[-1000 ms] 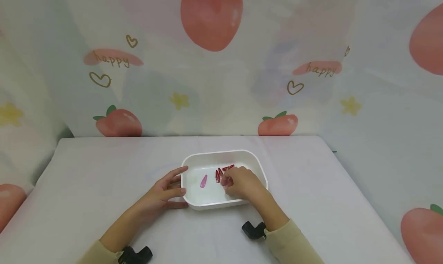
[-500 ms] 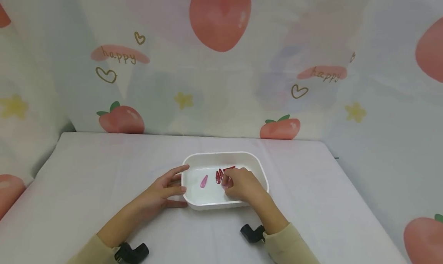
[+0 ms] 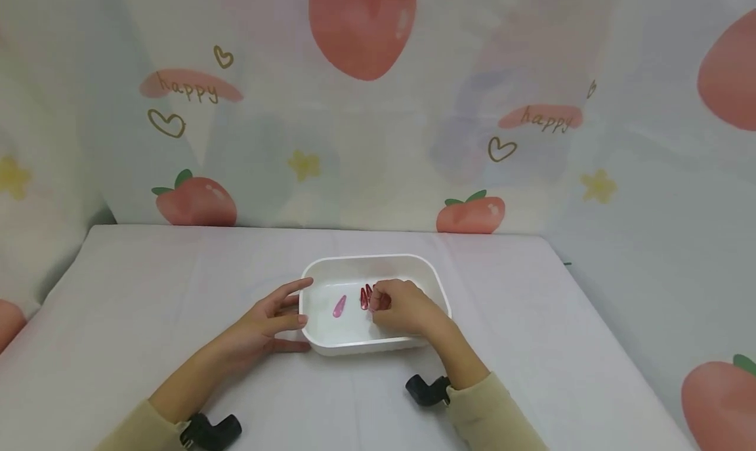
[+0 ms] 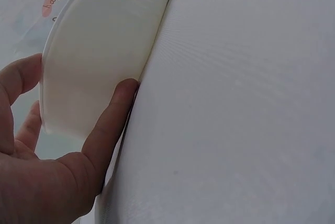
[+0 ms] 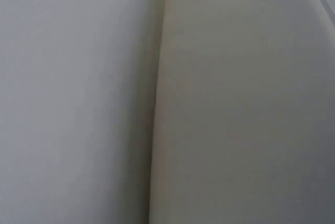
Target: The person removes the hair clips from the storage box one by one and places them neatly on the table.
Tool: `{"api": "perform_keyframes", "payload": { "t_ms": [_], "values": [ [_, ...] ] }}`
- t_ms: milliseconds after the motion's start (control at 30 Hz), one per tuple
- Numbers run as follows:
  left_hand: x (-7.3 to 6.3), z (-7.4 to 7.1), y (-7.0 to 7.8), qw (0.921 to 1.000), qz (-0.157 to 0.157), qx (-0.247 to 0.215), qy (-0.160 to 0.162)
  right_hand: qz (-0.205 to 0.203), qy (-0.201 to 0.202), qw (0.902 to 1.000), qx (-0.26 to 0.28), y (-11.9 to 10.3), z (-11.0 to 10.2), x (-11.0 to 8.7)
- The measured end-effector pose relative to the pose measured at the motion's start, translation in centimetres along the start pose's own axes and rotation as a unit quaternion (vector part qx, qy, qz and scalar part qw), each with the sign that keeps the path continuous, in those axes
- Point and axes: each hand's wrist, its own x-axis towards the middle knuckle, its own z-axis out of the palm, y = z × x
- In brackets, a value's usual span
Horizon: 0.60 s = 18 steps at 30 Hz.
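Note:
A white plastic tray [image 3: 338,347] stands on the table, with small teardrop snap hair clips inside. One pink hair clip [image 3: 339,306] lies by itself left of the middle; red hair clips [image 3: 363,299] lie beside the right fingertips. My left hand [image 3: 268,323] rests spread against the tray's left end, fingers mostly straight. In the left wrist view, fingertips touch the tray's outer wall [image 4: 99,51] at rim and base. My right hand [image 3: 401,306] reaches into the tray, thumb and curled forefinger pinching a pinkish hair clip, mostly hidden. The right wrist view shows only the tray's outer wall [image 5: 235,103] and cloth.
A white cloth covers the table [image 3: 177,280]. Behind it hangs a backdrop [image 3: 378,142] printed with peaches, hearts and stars. Black wrist cameras [image 3: 210,431] sit at both sleeves, close above the cloth.
The head view shifts slightly. My right hand has turned a little over the clips and now covers the rear red one. My left hand stays against the tray.

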Motion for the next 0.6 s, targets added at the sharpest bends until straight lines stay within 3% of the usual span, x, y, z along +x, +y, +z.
{"api": "perform_keyframes", "payload": {
  "t_ms": [100, 333, 600],
  "values": [
    [-0.1, 0.0, -0.2, 1.0, 0.0, 0.0, 0.002, 0.01, 0.015, 0.9985, 0.051, -0.1, -0.4, 0.0],
    [-0.3, 0.1, -0.2, 1.0, 0.004, 0.002, -0.001, 0.037, 0.088, 0.9891, 0.112, 0.2, -2.0, -0.3],
    [-0.1, 0.2, -0.1, 1.0, 0.008, 0.004, -0.004, 0.037, 0.111, 0.977, 0.178, 1.0, -3.6, -0.8]
  ]
}}
